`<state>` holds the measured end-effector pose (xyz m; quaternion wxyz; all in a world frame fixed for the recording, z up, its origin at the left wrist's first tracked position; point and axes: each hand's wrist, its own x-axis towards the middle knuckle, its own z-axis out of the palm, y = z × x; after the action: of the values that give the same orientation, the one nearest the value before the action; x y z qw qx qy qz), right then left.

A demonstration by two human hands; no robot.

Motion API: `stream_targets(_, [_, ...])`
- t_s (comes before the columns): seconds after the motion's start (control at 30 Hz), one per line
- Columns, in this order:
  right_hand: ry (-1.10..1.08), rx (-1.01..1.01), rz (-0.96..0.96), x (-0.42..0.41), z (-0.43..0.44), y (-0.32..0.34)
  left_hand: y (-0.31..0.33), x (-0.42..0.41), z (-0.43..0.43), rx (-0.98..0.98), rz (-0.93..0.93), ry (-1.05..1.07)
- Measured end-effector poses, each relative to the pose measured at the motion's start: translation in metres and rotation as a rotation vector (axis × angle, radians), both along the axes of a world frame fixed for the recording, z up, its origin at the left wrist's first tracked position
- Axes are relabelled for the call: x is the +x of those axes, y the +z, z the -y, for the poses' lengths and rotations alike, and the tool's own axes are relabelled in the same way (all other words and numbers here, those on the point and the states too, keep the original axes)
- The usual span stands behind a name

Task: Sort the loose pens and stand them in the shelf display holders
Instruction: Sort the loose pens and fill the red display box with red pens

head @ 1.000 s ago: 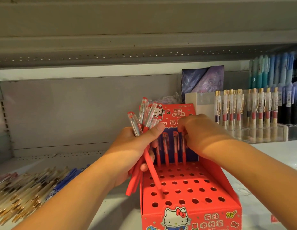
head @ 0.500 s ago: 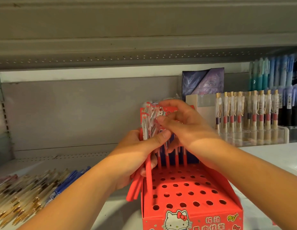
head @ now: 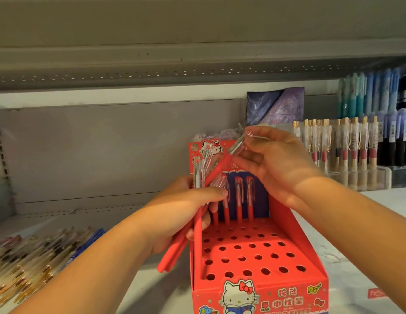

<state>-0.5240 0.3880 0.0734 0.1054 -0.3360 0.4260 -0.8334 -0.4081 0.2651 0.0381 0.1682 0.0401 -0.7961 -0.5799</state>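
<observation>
A red Hello Kitty display holder (head: 295,250) with rows of round holes stands on the shelf before me. Several red pens (head: 238,207) with clear caps stand in its back row. My left hand (head: 181,214) grips a bundle of red pens (head: 198,232) beside the holder's left wall, caps up. My right hand (head: 276,162) pinches the clear cap end of one red pen (head: 220,168), which slants from the bundle up to the right, above the holder's back card.
A heap of loose gold-trimmed and blue pens (head: 38,257) lies on the shelf at lower left. A clear holder of gold-clipped pens (head: 347,143) and racks of blue and dark pens (head: 378,94) stand at right. A purple box (head: 274,105) sits behind. Another shelf hangs overhead.
My right hand left the standing pens in the back row, reached to the bundle in my left hand, and has drawn one red pen up and to the right.
</observation>
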Motion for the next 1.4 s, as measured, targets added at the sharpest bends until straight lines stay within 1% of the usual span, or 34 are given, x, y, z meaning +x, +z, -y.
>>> stream_targets(0.1, [-0.136, -0.071, -0.041, -0.005, -0.004, 0.007, 0.001, 0.000, 0.004, -0.011, 0.055, 0.015])
stream_targets(0.17, [-0.229, -0.111, -0.077, -0.009, -0.006, 0.012, 0.000, -0.001, 0.007, 0.008, 0.054, 0.040])
stream_targets(0.23, [-0.310, -0.106, -0.108, -0.012, -0.008, 0.014, -0.001, -0.003, 0.010, 0.020, 0.036, 0.074])
stream_targets(0.27, [-0.356, -0.061, -0.150, -0.013, -0.008, 0.013, -0.002, -0.004, 0.011, 0.023, 0.022, 0.088])
stream_targets(0.3, [-0.422, 0.026, -0.230, -0.014, -0.008, 0.012, -0.003, -0.006, 0.012, 0.033, -0.001, 0.099])
stream_targets(0.33, [-0.510, 0.142, -0.351, -0.015, -0.008, 0.010, -0.004, -0.009, 0.013, 0.049, -0.026, 0.112])
stream_targets(0.43, [-0.759, 0.480, -0.798, -0.014, -0.005, 0.002, -0.005, -0.013, 0.015, 0.094, -0.089, 0.174])
stream_targets(0.47, [-0.807, 0.571, -0.899, -0.014, -0.005, -0.001, -0.005, -0.013, 0.016, 0.109, -0.110, 0.192])
stream_targets(0.5, [-0.824, 0.649, -0.949, -0.014, -0.005, -0.003, -0.005, -0.014, 0.017, 0.123, -0.130, 0.201])
stream_targets(0.57, [-0.810, 0.763, -0.954, -0.016, -0.005, -0.007, -0.005, -0.015, 0.018, 0.136, -0.154, 0.206])
stream_targets(0.63, [-0.807, 0.820, -0.956, -0.017, -0.004, -0.008, -0.005, -0.015, 0.018, 0.140, -0.158, 0.201])
stream_targets(0.77, [-0.802, 0.866, -0.953, -0.017, -0.005, -0.008, -0.005, -0.015, 0.016, 0.136, -0.149, 0.200])
stream_targets(1.0, [-0.775, 0.929, -0.870, -0.014, -0.011, -0.004, -0.005, -0.014, 0.015, 0.144, -0.144, 0.180])
stream_targets(1.07, [-0.797, 1.005, -0.903, -0.011, -0.013, -0.004, -0.005, -0.014, 0.015, 0.147, -0.147, 0.181])
stream_targets(1.27, [-0.911, 1.321, -1.051, -0.006, -0.011, -0.005, -0.005, -0.013, 0.013, 0.142, -0.139, 0.174])
stream_targets(1.33, [-0.924, 1.387, -1.070, -0.006, -0.012, -0.003, -0.004, -0.012, 0.012, 0.142, -0.135, 0.170])
stream_targets(1.4, [-0.891, 1.418, -1.069, -0.007, -0.014, -0.003, -0.004, -0.012, 0.011, 0.156, -0.142, 0.157])
